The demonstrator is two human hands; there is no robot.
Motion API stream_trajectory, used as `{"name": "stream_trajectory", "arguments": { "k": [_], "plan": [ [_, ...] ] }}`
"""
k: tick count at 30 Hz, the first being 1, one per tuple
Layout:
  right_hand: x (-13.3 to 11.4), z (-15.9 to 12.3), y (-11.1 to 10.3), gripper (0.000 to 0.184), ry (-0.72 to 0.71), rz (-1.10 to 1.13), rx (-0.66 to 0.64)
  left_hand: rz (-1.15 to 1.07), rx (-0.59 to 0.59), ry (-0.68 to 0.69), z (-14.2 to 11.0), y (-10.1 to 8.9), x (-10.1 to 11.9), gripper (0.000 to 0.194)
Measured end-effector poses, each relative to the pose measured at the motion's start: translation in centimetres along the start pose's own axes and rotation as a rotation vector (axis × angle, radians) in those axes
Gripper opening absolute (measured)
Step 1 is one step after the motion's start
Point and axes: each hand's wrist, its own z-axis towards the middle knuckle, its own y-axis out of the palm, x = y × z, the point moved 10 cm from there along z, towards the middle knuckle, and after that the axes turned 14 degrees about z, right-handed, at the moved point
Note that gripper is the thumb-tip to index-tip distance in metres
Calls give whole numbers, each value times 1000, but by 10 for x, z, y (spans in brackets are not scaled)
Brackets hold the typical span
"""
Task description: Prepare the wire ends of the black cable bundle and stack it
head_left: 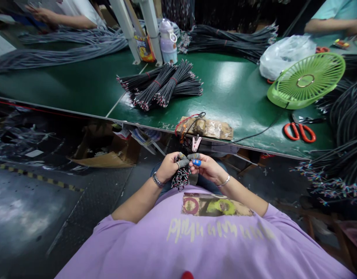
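Observation:
My left hand (pixel 168 167) is closed round a bundle of short black cables (pixel 181 177) with coloured wire ends, held in my lap below the bench edge. My right hand (pixel 206 166) pinches at the top of the same bundle; its fingertips wear grey and blue finger covers. Both hands touch each other over the bundle. A pink clip (pixel 196 143) hangs from the bench edge just above them, beside a taped brown block (pixel 209 128) with red and black leads.
On the green bench (pixel 88 89) lie tied bundles of black cables (pixel 162 85), a green fan (pixel 306 79), red scissors (pixel 299 131), a plastic bag (pixel 286 54) and a bottle (pixel 168 40). Long cable heaps lie at right (pixel 344 128). Other people's arms work at the far corners (pixel 47 16).

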Motion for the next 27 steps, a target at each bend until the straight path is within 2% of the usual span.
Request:
{"name": "stream_trajectory", "arguments": {
  "k": [5, 11, 16, 22, 24, 27],
  "plan": [
    [-4, -1, 1, 26, -34, -22, 12, -31, -2, -17, 0, 2, -2, 33],
    [0, 4, -10, 15, 82, 37, 107, 73, -20, 55, -1, 2, 6, 30],
    [7, 3, -9, 6, 150, 82, 86, 101, -17, 85, -1, 1, 8, 27],
    [9, -1, -4, 11, 141, 120, 19, 61, -40, 47, -1, 4, 7, 29],
    [9, 0, -5, 6, 155, 130, 27, 54, -45, 49, -1, 5, 8, 29],
    [11, 2, -7, 15, 208, 135, 53, 50, -56, 67, -2, 6, 11, 29]
  ]
}}
